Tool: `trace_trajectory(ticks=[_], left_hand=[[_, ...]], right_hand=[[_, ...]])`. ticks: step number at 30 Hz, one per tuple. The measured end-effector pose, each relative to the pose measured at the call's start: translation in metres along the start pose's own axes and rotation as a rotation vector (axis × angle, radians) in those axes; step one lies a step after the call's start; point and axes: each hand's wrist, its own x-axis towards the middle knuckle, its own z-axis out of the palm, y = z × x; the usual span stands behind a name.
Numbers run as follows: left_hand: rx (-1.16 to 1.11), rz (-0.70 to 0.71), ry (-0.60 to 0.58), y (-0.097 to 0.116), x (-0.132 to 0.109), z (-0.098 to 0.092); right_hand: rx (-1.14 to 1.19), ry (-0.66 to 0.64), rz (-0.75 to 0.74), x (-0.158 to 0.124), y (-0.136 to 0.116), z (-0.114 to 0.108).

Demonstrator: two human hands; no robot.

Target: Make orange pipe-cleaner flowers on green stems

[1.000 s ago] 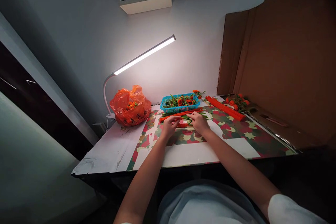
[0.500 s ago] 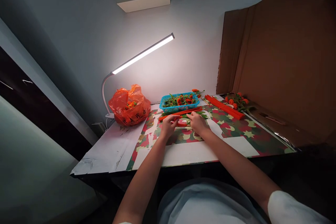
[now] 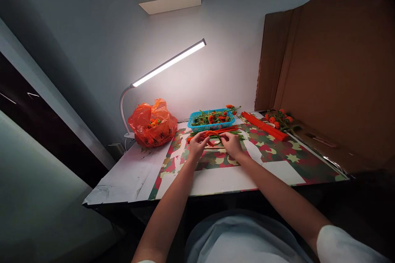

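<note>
Both hands met over the patterned tabletop point(image 3: 277, 168): the left hand point(image 3: 196, 147) and right hand point(image 3: 232, 144) each pinched an end of an orange pipe cleaner point(image 3: 211, 133), held just in front of the blue basket point(image 3: 212, 125), near loose green stems point(image 3: 231, 134)

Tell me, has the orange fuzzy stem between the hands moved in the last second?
Yes. The orange stem has risen off the mat, toward the blue basket, pinched between the left hand and right hand.
</note>
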Motion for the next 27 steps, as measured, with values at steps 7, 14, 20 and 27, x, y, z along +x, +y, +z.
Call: trace_trajectory(ticks=[7, 14, 20, 27], left_hand=[[0.241, 0.166, -0.014, -0.005, -0.001, 0.000], [0.301, 0.192, -0.094, -0.007, 0.000, -0.002], [0.114, 0.039, 0.118, -0.008, 0.002, 0.000], [0.123, 0.061, 0.050, -0.009, 0.001, 0.003]], right_hand=[[-0.316, -0.071, -0.186, -0.001, -0.002, -0.004], [-0.216, 0.020, -0.202, -0.002, -0.002, 0.000], [0.018, 0.225, -0.027, -0.006, -0.005, 0.006], [0.255, 0.167, 0.090, -0.004, -0.004, 0.013]])
